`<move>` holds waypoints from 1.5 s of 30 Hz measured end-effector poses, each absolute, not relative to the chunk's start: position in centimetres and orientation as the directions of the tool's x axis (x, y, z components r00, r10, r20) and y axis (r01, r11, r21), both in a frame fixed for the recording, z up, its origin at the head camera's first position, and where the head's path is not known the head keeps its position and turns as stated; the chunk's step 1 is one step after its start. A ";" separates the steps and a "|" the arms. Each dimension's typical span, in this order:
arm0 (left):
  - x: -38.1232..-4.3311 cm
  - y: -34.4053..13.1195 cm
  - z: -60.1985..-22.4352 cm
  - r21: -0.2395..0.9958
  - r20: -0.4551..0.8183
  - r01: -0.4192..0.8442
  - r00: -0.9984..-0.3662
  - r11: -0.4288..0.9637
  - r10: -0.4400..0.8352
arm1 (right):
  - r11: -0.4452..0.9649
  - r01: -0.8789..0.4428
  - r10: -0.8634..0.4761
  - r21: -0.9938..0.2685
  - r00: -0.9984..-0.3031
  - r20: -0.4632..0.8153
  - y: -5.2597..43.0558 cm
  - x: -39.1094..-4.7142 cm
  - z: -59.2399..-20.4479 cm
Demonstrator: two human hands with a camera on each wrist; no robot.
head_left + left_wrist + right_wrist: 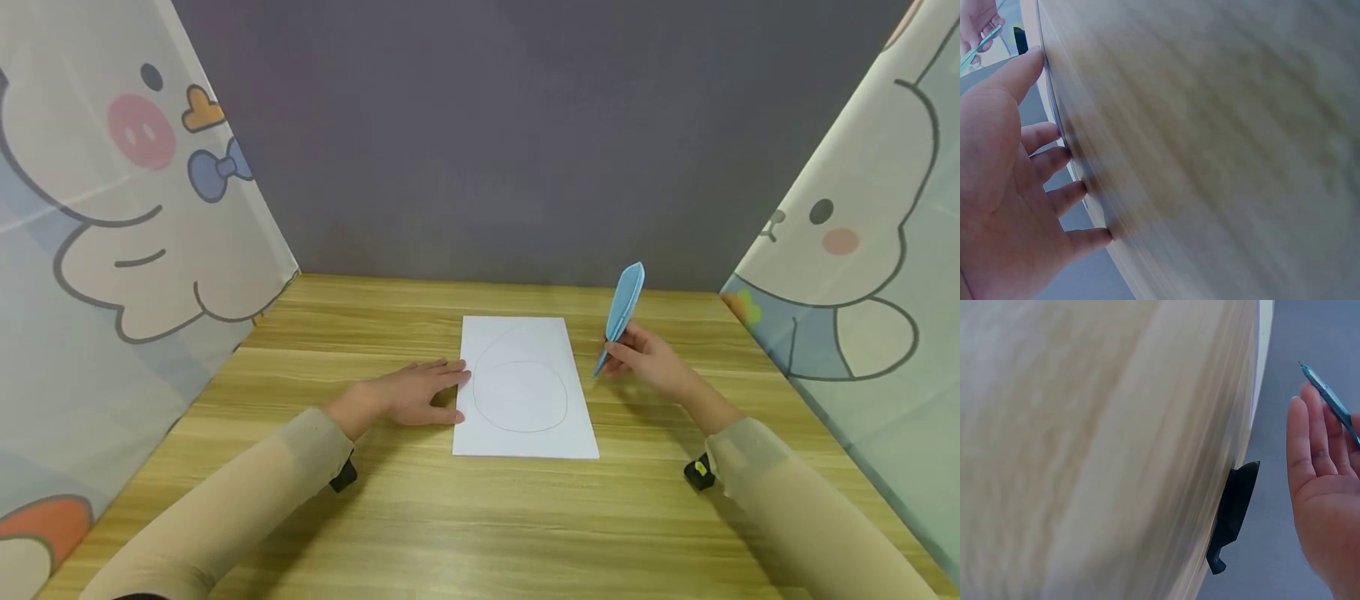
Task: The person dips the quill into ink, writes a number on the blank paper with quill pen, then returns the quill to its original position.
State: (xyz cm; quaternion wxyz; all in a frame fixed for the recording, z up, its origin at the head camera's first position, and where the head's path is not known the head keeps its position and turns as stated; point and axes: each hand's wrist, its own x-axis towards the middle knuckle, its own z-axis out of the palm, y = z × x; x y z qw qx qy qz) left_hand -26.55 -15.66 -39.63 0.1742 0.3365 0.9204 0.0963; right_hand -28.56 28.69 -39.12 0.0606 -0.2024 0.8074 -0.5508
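A white sheet of paper (525,408) lies on the table, with thin, rounded pencil-like outlines drawn on it. Along the paper's left edge, my left hand (420,393) rests with fingers spread and fingertips touching the sheet. In the left wrist view, the straight fingers of that left hand (1016,181) press down at the surface. To the right of the sheet, my right hand (647,360) pinches a light blue feather-shaped pen (625,302), held above the table with its feather end up. The right wrist view shows the pen's (1329,394) dark fine tip beyond the fingers.
A small black object (1235,506) sits on the wooden table (525,525), seen in the right wrist view. Behind the table rises a dark grey panel (487,142). Cartoon-printed curtains (120,250) flank both sides.
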 end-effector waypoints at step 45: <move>-26.9 -15.6 -39.7 0.282 -0.267 0.588 -0.711 0.758 0.651 | 0.427 -0.305 -0.312 -0.852 -0.933 0.177 34.0 -27.4 -37.2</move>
